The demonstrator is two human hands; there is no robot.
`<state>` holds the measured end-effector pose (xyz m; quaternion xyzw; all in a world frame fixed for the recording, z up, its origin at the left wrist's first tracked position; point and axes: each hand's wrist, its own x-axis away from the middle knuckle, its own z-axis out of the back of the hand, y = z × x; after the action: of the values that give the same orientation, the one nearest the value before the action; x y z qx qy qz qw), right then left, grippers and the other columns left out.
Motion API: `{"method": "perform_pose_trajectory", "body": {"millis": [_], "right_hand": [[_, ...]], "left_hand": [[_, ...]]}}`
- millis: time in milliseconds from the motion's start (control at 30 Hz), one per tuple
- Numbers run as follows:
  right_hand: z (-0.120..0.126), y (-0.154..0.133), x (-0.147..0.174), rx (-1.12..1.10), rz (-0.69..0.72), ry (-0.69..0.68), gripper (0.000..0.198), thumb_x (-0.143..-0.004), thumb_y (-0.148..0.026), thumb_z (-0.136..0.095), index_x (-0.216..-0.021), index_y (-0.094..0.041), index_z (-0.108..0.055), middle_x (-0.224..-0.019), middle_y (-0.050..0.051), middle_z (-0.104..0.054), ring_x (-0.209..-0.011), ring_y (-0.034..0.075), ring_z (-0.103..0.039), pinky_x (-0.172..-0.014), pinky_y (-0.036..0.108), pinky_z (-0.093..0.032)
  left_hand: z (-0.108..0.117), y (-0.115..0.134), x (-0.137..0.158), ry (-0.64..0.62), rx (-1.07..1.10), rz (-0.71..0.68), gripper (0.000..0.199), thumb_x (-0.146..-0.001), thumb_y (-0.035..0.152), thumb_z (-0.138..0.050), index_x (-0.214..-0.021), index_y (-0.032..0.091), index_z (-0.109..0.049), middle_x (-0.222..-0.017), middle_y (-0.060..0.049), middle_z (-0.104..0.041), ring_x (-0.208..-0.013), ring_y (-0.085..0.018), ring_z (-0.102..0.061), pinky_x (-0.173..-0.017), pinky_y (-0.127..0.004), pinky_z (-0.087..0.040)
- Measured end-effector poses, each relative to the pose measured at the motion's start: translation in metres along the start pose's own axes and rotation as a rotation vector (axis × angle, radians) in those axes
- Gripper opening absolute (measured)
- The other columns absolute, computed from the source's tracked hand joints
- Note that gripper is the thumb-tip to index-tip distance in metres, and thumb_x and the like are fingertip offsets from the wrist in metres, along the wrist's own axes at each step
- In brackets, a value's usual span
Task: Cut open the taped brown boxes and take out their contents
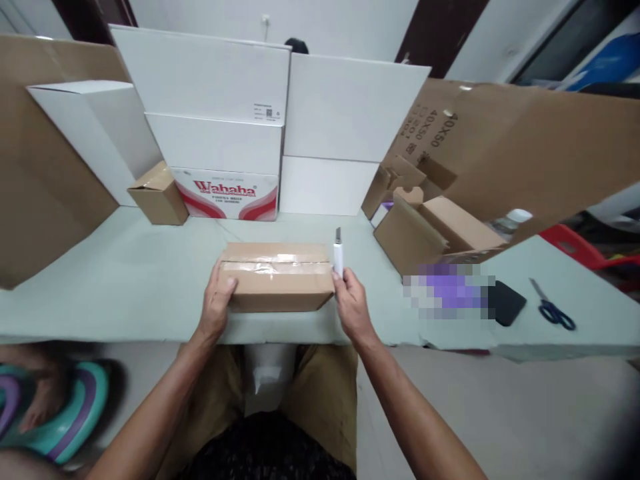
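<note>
A brown cardboard box (280,287), its top seam covered with clear tape, sits near the front edge of the table in the head view. My left hand (217,303) presses against the box's left end, thumb on the front face. At the other end is my right hand (351,300), closed round a white utility knife (339,257) whose blade points up and away from me. That hand is also close against the right end of the box; whether it touches is hard to tell.
White boxes (215,80) and a Wahaha carton (227,195) stand behind, with a small brown box (160,195) to the left. An open carton (415,233), a black flat object (506,303) and scissors (553,310) lie right. Another person's foot (43,400) shows lower left.
</note>
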<state>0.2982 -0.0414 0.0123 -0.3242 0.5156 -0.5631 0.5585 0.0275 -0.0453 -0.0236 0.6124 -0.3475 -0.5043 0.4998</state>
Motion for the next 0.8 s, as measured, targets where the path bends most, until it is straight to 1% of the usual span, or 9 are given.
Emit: {"method": "perform_pose_trajectory", "body": {"millis": [100, 200, 300, 400, 533, 600, 667, 733, 800], "right_hand": [[0.006, 0.013, -0.006, 0.035, -0.028, -0.036, 0.030, -0.091, -0.052, -0.054, -0.079, -0.024, -0.053, -0.074, -0.002, -0.053, -0.075, 0.018, -0.048, -0.069, 0.028, -0.041], [0.011, 0.024, -0.007, 0.068, -0.051, -0.106, 0.028, -0.087, -0.049, -0.057, -0.074, -0.024, -0.053, -0.071, -0.001, -0.054, -0.071, 0.018, -0.049, -0.067, 0.029, -0.041], [0.021, 0.024, -0.009, 0.082, -0.051, -0.124, 0.026, -0.085, -0.047, -0.059, -0.086, -0.021, -0.063, -0.072, 0.000, -0.058, -0.067, 0.017, -0.052, -0.065, 0.030, -0.043], [0.035, 0.017, -0.015, 0.155, -0.049, -0.095, 0.037, -0.087, -0.052, -0.060, -0.101, -0.019, -0.070, -0.071, -0.001, -0.057, -0.061, 0.015, -0.049, -0.058, 0.029, -0.041], [0.051, -0.002, -0.024, 0.233, 0.006, -0.028, 0.047, -0.097, -0.060, -0.049, -0.103, -0.019, -0.073, -0.071, -0.001, -0.052, -0.061, 0.015, -0.047, -0.055, 0.028, -0.038], [0.054, -0.020, -0.029, 0.310, 0.071, -0.024, 0.047, -0.096, -0.060, -0.050, -0.102, -0.021, -0.074, -0.072, 0.000, -0.056, -0.063, 0.016, -0.050, -0.056, 0.029, -0.039], [0.054, -0.040, -0.032, 0.429, 0.171, -0.075, 0.041, -0.093, -0.058, -0.057, -0.100, -0.022, -0.074, -0.076, 0.002, -0.063, -0.066, 0.018, -0.056, -0.059, 0.030, -0.042], [0.051, -0.060, -0.036, 0.535, 0.260, -0.180, 0.034, -0.092, -0.052, -0.060, -0.100, -0.022, -0.073, -0.080, 0.004, -0.070, -0.068, 0.020, -0.061, -0.061, 0.031, -0.044], [0.044, -0.076, -0.039, 0.634, 0.332, -0.302, 0.029, -0.093, -0.045, -0.057, -0.104, -0.023, -0.072, -0.081, 0.004, -0.073, -0.067, 0.020, -0.063, -0.062, 0.031, -0.045]], "left_hand": [[-0.007, 0.004, -0.009, -0.040, 0.017, -0.003, 0.069, -0.092, 0.055, -0.059, -0.150, 0.017, -0.052, -0.151, -0.012, -0.058, -0.144, -0.034, -0.049, -0.125, -0.046, -0.030], [-0.009, 0.005, -0.011, -0.033, -0.007, 0.054, 0.073, -0.092, 0.054, -0.060, -0.153, 0.016, -0.049, -0.158, -0.014, -0.051, -0.149, -0.035, -0.043, -0.127, -0.046, -0.028], [-0.007, 0.006, -0.010, -0.005, -0.004, 0.080, 0.079, -0.090, 0.055, -0.063, -0.156, 0.016, -0.043, -0.164, -0.015, -0.044, -0.154, -0.035, -0.035, -0.128, -0.046, -0.026], [-0.004, 0.005, -0.012, 0.017, 0.040, 0.091, 0.082, -0.089, 0.057, -0.061, -0.157, 0.014, -0.040, -0.160, -0.018, -0.048, -0.153, -0.036, -0.037, -0.127, -0.049, -0.028], [-0.003, 0.006, -0.022, 0.008, 0.047, 0.063, 0.077, -0.089, 0.053, -0.062, -0.153, 0.014, -0.046, -0.157, -0.018, -0.052, -0.150, -0.036, -0.042, -0.125, -0.050, -0.031], [-0.003, 0.006, -0.028, -0.029, 0.051, 0.040, 0.073, -0.088, 0.049, -0.063, -0.151, 0.016, -0.049, -0.157, -0.016, -0.052, -0.149, -0.036, -0.043, -0.125, -0.050, -0.032], [-0.003, 0.006, -0.033, -0.072, 0.063, 0.026, 0.072, -0.086, 0.045, -0.064, -0.151, 0.017, -0.050, -0.157, -0.014, -0.053, -0.147, -0.036, -0.045, -0.125, -0.052, -0.032], [-0.002, 0.005, -0.036, -0.110, 0.067, 0.003, 0.074, -0.082, 0.039, -0.065, -0.150, 0.016, -0.051, -0.159, -0.013, -0.051, -0.148, -0.037, -0.044, -0.126, -0.054, -0.029], [-0.001, 0.004, -0.037, -0.147, 0.062, -0.033, 0.074, -0.078, 0.034, -0.064, -0.149, 0.017, -0.053, -0.163, -0.012, -0.046, -0.152, -0.037, -0.038, -0.128, -0.054, -0.023]]}}
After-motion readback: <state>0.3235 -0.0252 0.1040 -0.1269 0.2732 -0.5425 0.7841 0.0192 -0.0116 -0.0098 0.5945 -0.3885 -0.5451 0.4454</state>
